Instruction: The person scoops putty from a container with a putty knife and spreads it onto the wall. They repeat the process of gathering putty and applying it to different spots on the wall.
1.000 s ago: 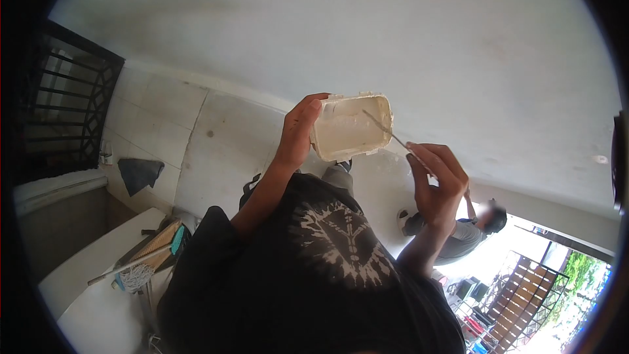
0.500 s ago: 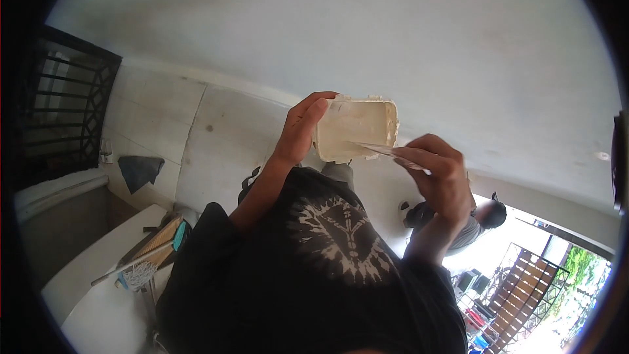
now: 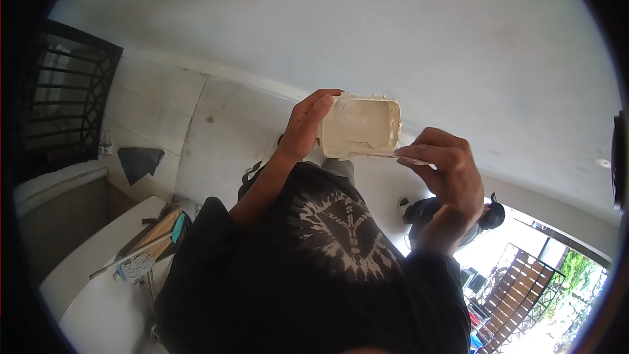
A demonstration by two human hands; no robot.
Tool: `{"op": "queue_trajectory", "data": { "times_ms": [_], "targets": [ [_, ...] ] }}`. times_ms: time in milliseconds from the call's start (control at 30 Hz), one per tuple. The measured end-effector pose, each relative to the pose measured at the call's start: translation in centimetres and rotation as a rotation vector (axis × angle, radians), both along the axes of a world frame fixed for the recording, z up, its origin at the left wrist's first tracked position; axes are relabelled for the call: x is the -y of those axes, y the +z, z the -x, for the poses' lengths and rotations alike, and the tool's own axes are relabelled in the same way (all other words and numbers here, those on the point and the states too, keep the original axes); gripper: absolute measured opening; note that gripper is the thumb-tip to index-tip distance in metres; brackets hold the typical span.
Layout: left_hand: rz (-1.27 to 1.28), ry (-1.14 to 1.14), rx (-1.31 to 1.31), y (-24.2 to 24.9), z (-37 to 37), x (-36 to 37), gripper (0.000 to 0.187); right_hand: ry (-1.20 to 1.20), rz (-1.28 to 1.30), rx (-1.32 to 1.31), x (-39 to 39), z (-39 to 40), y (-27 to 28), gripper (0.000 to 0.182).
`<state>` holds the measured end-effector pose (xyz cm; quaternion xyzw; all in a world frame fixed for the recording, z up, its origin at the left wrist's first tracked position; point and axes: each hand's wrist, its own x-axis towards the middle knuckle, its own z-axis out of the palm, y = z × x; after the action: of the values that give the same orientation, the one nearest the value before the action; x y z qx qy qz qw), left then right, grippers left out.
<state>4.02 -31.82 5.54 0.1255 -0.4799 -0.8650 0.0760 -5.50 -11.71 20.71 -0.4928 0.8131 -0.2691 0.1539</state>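
A rectangular off-white container (image 3: pixel 359 122) with pale paste smeared inside and on its rim is in the middle of the view. My left hand (image 3: pixel 308 124) grips its left side, thumb over the edge. My right hand (image 3: pixel 445 167) is closed round a thin flat scraper (image 3: pixel 386 154), seen almost edge-on at the container's lower edge. The fingers hide most of the scraper's handle.
A pale wall (image 3: pixel 458 46) rises in front. Another person (image 3: pixel 488 215) is at the lower right, near a slatted wooden panel (image 3: pixel 521 282). A dark cloth (image 3: pixel 139 162) lies at the left, with a mop head (image 3: pixel 139 267) below it.
The scraper has moved from inside the container down to its lower edge and now looks thinner. My right hand has shifted slightly right. The container has barely moved.
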Motion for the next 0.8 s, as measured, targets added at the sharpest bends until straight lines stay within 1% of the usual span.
{"op": "queue_trajectory", "data": {
  "times_ms": [67,200,267,300,333,367,467,500,567,600,633,700,733,767,800],
  "targets": [
    [-0.029,-0.001,-0.011,-0.1,0.1,-0.2,0.036,0.036,-0.053,0.031,0.7,0.3,-1.2,0.016],
    [0.016,-0.021,0.009,0.0,0.2,-0.4,0.037,0.003,-0.025,0.058,0.2,0.9,-0.2,0.013],
    [0.027,-0.028,0.009,0.1,0.1,-0.4,0.037,0.041,-0.02,0.048,0.6,0.9,-0.1,0.015],
    [-0.011,-0.024,0.016,0.2,0.1,-0.5,0.037,0.077,-0.015,0.03,0.8,1.1,-0.1,0.017],
    [-0.05,-0.021,0.022,0.2,0.2,-0.6,0.037,0.094,-0.071,0.083,1.3,1.1,-1.5,0.015],
    [-0.052,-0.022,0.022,0.3,0.3,-0.7,0.037,0.093,-0.073,0.083,1.1,1.1,-1.2,0.015],
    [-0.025,-0.023,0.018,0.1,0.3,-0.6,0.037,-0.029,-0.078,0.06,0.4,1.2,0.9,0.012],
    [-0.007,-0.02,0.027,0.1,0.2,-0.6,0.037,-0.029,-0.079,0.063,0.9,1.0,0.3,0.012],
    [0.009,-0.022,0.03,0.1,0.4,-0.8,0.038,0.12,-0.069,0.07,2.0,1.0,-1.7,0.014],
    [-0.016,-0.023,0.026,0.1,0.4,-0.9,0.037,0.124,-0.076,0.034,1.9,1.1,-2.1,0.016],
    [-0.04,-0.017,0.023,0.1,0.5,-0.9,0.037,0.129,-0.076,0.034,1.7,1.3,-1.3,0.016],
    [-0.017,-0.006,0.023,0.1,0.3,-0.7,0.037,0.028,-0.06,0.041,0.9,1.1,0.9,0.017],
    [0.008,-0.005,0.012,0.1,0.3,-0.6,0.037,0.085,0.044,0.095,1.2,1.0,0.1,0.017],
    [0.008,-0.007,0.011,0.1,0.4,-0.6,0.037,0.177,0.003,0.062,1.8,1.3,-1.3,0.018],
    [-0.02,-0.013,0.007,0.2,0.4,-0.9,0.037,0.171,-0.057,0.046,2.3,1.3,-1.8,0.017]
  ]
}}
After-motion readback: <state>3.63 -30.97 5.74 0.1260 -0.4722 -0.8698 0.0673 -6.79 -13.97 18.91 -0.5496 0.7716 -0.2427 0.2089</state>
